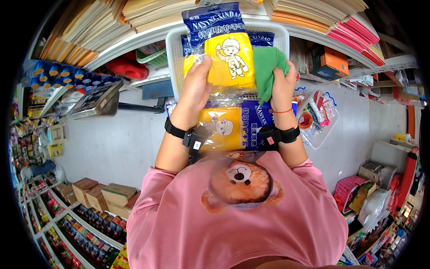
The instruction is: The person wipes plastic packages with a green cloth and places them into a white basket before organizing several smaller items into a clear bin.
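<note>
A flat blue-and-yellow packet of gloves point(230, 62), printed with a cartoon worker, is held upright by its left edge in my left hand point(198, 85); the thumb lies on its front. Bunched in the closed fingers of my right hand point(283, 87) is a green cloth point(268, 67), which rests against the packet's right side. Behind both is a white plastic basket point(174, 58) with more blue packets in it, partly hidden. Nearer my chest, between my forearms, a second packet of gloves point(224, 127) lies sideways under clear, shiny plastic.
Stacks of brown envelopes point(152, 15) fill the shelf ahead. An orange-and-dark box point(331, 62) stands on the right, above a clear tub point(318, 119) of small goods. At left are a metal scale point(96, 101) and blue-capped cans point(58, 74). Cartons point(118, 195) sit lower left, a pink basket point(349, 188) right.
</note>
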Demonstrator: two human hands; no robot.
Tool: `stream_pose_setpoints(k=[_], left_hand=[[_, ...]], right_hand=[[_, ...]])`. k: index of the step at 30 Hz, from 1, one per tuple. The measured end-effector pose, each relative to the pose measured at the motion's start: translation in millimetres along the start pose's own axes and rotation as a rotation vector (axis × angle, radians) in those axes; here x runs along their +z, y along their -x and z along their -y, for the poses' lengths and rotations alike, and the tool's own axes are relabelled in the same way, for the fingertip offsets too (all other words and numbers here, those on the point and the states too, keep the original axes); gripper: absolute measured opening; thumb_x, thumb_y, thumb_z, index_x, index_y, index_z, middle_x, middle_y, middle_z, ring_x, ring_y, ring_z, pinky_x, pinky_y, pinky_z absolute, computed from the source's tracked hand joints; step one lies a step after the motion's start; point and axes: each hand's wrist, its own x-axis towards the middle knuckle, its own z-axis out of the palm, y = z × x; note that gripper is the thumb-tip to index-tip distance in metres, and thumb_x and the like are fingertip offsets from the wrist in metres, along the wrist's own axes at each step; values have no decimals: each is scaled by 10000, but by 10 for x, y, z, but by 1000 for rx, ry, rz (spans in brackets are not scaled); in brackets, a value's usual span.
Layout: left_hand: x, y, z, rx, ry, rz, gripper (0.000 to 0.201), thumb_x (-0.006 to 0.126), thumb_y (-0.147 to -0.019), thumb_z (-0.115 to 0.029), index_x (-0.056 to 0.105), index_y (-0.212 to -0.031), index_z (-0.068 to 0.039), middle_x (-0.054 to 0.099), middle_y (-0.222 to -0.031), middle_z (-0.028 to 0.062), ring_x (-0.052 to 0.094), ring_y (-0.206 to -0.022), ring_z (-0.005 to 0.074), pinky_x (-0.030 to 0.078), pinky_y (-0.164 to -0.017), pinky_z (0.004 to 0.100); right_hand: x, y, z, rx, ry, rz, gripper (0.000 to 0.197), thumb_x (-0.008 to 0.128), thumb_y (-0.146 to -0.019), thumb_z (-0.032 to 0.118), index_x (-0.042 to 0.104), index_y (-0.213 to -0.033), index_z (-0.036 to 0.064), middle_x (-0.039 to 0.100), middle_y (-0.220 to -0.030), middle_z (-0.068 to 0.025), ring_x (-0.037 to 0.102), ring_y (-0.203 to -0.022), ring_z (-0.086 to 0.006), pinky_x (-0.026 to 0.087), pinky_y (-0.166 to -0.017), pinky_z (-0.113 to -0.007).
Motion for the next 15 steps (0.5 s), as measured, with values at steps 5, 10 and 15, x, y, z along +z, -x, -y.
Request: stream_pose_setpoints(k=[5, 10, 15], left_hand=[[-54, -46, 154, 8, -201, 10, 313, 631, -916, -89, 560, -1217, -41, 652, -1118, 32, 615, -964, 107, 494, -836, 264], [-333, -105, 50, 163, -308, -81, 333, 612, -914, -35, 527, -1235, -17, 653, -1105, 71, 633, -963, 131, 516, -812, 264], [-917, -278, 37, 321, -665, -208, 529, 659, -870, -38, 409, -1329, 45, 598, -1198, 157, 612, -1043, 193, 509, -863, 292]], right_hand=[[108, 65, -16, 208, -132, 266, 374, 534, -973, 147, 507, -1329, 37, 625, -1066, -13, 596, -846, -72, 490, -698, -203], [-48, 23, 36, 254, 133, 544, 339, 497, -938, 40, 562, -1271, 42, 634, -1049, -10, 597, -907, -91, 483, -787, -221], [-149, -233, -145, -215, 792, 375, 385, 496, -868, 42, 541, -1243, -30, 635, -1116, -175, 617, -1024, -302, 483, -898, -352]])
